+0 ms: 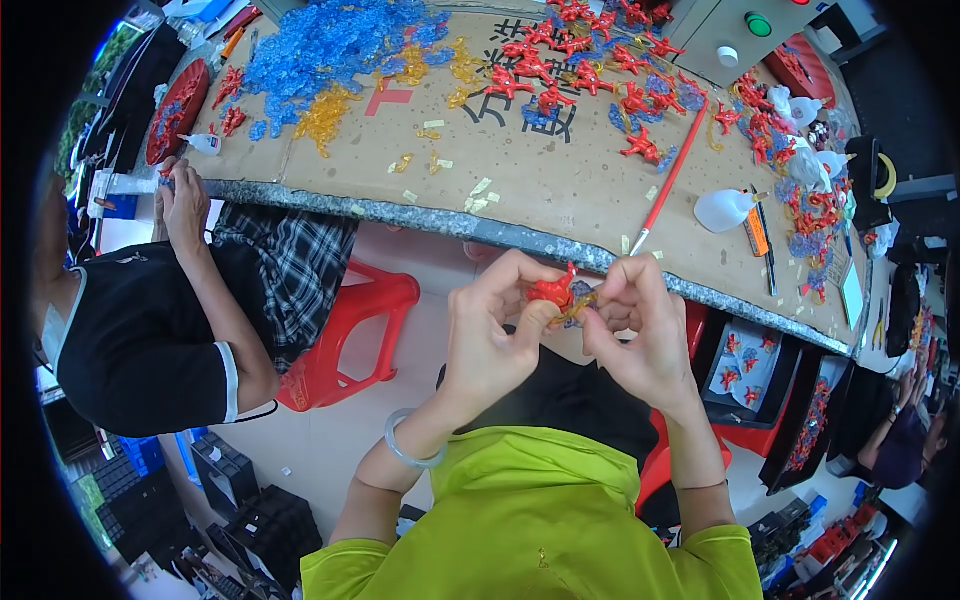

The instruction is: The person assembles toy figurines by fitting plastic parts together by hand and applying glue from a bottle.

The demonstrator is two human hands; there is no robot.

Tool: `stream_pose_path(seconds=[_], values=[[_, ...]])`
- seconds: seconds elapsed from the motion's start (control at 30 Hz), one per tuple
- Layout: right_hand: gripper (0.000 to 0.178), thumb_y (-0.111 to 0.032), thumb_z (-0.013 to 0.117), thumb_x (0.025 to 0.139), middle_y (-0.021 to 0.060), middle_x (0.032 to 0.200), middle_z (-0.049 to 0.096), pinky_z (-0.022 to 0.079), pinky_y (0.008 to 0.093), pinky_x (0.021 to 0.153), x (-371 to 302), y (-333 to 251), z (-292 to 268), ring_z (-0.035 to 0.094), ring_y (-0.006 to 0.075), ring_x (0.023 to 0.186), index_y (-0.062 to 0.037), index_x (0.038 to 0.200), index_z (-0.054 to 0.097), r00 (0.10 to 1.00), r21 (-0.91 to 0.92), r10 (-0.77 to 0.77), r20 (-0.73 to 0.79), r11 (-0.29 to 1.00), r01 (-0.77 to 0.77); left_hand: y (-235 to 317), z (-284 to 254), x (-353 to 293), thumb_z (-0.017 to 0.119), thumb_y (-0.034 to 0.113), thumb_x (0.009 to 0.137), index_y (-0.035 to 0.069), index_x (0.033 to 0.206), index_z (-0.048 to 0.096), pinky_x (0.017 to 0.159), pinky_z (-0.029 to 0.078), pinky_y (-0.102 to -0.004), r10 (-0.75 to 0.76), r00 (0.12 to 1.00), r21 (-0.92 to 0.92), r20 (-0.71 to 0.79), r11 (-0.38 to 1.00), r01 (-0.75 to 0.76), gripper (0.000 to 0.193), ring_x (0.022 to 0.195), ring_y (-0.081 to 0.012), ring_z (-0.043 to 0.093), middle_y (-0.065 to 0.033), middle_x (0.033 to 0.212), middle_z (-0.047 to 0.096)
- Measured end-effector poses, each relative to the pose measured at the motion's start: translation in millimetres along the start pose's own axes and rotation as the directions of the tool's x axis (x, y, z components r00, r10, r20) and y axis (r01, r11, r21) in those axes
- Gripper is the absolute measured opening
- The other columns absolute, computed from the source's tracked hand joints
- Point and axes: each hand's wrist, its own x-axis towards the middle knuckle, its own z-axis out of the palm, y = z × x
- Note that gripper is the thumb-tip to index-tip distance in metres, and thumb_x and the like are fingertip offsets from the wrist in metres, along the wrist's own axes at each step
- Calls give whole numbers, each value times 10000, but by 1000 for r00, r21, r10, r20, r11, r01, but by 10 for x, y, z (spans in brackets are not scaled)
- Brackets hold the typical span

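In front of the table's edge, my left hand [497,328] grips a small red plastic figure [549,291] between thumb and fingers. My right hand [644,330] pinches the translucent blue and yellow plastic pieces [581,298] at the figure's right side. The red and the translucent parts touch; how they are joined is too small to make out. Both hands are closed and close together, thumbs toward each other. Beyond them on the table lie many similar red figures [640,146] among blue and yellow pieces.
A heap of translucent blue pieces [320,60] lies at the far left beside yellow pieces [325,118]. A red-handled brush [675,170], a white squeeze bottle [724,211] and an orange glue tube [755,235] lie right. A co-worker [160,330] sits left near a red stool [355,335].
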Motion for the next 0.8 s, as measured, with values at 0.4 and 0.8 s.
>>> stream_pose_path(seconds=[0.4, 0.8], values=[[331, 48, 617, 803, 107, 627, 596, 440, 242, 357, 460, 29, -143, 581, 138, 451, -8, 993, 352, 800, 97, 385, 460, 874, -476, -162, -228, 84, 547, 10, 912, -29, 998, 515, 517, 501, -231, -303, 926, -148, 224, 929, 340, 100, 586, -125, 618, -103, 750, 647], [389, 32, 637, 782, 123, 628, 592, 454, 244, 387, 432, -2, -220, 586, 152, 470, 41, 1050, 355, 763, 105, 433, 480, 835, -540, -82, -127, -17, 509, 96, 949, 8, 961, 514, 493, 456, -221, -399, 876, -215, 270, 862, 459, 89, 551, -144, 594, -106, 710, 636]])
